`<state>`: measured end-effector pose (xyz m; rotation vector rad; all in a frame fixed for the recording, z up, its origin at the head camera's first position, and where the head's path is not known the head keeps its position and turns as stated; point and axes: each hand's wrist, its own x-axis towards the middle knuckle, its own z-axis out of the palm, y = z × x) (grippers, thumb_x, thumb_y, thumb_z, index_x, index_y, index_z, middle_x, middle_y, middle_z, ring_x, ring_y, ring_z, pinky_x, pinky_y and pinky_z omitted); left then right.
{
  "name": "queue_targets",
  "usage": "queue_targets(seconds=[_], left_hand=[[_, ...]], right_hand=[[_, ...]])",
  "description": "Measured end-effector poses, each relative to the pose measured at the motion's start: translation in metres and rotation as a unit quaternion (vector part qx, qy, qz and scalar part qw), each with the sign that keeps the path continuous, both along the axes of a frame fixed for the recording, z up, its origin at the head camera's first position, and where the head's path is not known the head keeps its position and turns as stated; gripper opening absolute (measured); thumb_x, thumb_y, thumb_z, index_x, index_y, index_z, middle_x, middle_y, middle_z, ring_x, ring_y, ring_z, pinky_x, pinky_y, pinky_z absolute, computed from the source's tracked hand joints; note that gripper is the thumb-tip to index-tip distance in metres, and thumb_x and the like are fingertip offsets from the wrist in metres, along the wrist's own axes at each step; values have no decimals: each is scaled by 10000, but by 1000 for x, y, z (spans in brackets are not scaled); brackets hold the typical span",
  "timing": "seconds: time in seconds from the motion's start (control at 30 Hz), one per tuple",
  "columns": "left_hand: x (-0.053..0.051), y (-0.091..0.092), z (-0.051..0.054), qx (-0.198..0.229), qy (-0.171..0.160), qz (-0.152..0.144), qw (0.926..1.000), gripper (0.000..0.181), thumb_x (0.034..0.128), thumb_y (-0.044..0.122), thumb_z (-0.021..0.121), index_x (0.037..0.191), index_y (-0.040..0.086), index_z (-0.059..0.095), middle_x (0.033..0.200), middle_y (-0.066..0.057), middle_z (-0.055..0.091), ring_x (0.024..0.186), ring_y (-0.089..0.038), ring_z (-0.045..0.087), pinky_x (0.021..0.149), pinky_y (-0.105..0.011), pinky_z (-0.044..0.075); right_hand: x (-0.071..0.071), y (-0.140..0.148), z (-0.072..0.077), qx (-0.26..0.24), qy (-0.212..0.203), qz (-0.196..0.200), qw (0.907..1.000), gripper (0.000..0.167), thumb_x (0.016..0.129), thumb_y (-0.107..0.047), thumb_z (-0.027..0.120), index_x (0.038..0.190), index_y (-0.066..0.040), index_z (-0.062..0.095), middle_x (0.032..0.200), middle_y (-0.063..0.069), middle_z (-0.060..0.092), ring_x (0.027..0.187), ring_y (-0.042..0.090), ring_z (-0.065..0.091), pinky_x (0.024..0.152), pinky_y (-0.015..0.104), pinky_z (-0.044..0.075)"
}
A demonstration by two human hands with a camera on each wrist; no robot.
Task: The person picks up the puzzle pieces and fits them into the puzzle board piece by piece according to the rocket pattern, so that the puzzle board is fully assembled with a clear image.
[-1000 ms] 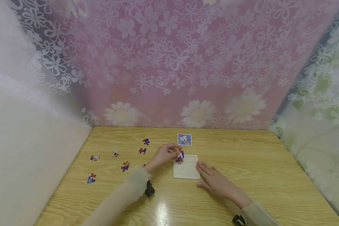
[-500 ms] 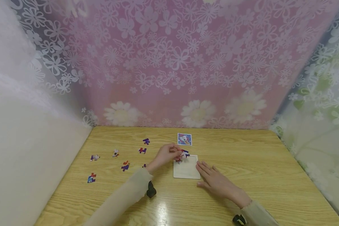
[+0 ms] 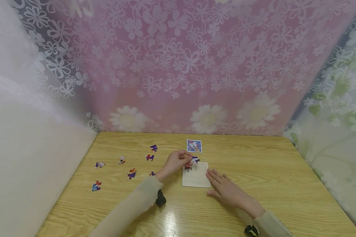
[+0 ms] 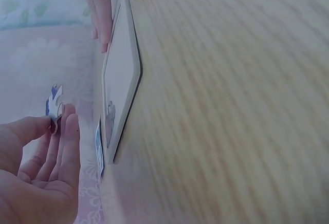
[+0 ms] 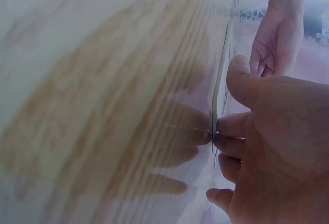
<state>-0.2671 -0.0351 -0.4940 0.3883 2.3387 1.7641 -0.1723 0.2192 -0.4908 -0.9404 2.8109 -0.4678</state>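
Note:
My left hand [image 3: 175, 162] pinches a jigsaw piece [image 3: 194, 160] between thumb and fingertips, with white and purple showing. It is held above the upper left part of a pale square puzzle tray [image 3: 197, 179]; in the left wrist view the held piece [image 4: 54, 106] is clear of the tray. Another jigsaw piece [image 4: 110, 116] lies in a corner of the tray, partly covered by the left fingers in the head view. My right hand [image 3: 229, 192] lies on the table with its fingers extended, fingertips touching the tray's right edge.
A picture card [image 3: 194, 145] with a white cartoon figure lies behind the tray. Several loose jigsaw pieces [image 3: 132, 173] are scattered on the wooden table [image 3: 270, 164] to the left; one piece [image 3: 152, 173] is partly hidden by the left wrist. Floral curtains [image 3: 178, 65] enclose the table.
The held piece has turned in the left fingers and shifted slightly right, showing the other piece in the tray's corner more clearly. The right hand stays at the tray's edge.

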Motion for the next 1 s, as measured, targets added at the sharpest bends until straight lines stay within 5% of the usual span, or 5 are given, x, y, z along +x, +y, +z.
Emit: queue_targets(seconds=[0.23, 0.47, 0.63, 1.0], left_hand=[[-5, 2, 5, -701, 387, -51, 9968, 157, 982, 220, 697, 1057, 98, 760, 942, -24, 739, 806, -115, 688, 722, -296, 582], [-6, 6, 10, -982, 280, -236, 9945, 93, 959, 171, 723, 978, 91, 767, 870, -27, 748, 795, -213, 718, 647, -252, 538], [-8, 10, 7, -1166, 146, -308, 9926, 72, 947, 171, 739, 939, 110, 776, 821, 2, 741, 747, -205, 722, 634, -271, 572], [-11, 14, 3, -1932, 586, -193, 9792, 54, 910, 172, 783, 882, 126, 791, 751, 52, 711, 676, -146, 667, 583, -207, 483]], right_hand=[[0, 0, 0, -35, -8, -1, 10000, 691, 1049, -379, 542, 1547, 52, 331, 1625, 217, 290, 1505, 423, 235, 1151, 692, 233], [-1, 0, 0, -18, -74, -3, 10000, 693, 1055, -385, 529, 1552, 50, 320, 1631, 214, 277, 1510, 422, 220, 1155, 692, 222], [0, 0, 1, -87, -28, 48, 9999, 690, 1050, -374, 542, 1545, 58, 330, 1623, 227, 287, 1500, 437, 234, 1144, 701, 234], [0, 1, 0, -79, 121, 109, 9998, 687, 1051, -380, 534, 1539, 63, 341, 1612, 236, 307, 1486, 448, 261, 1135, 705, 245]])
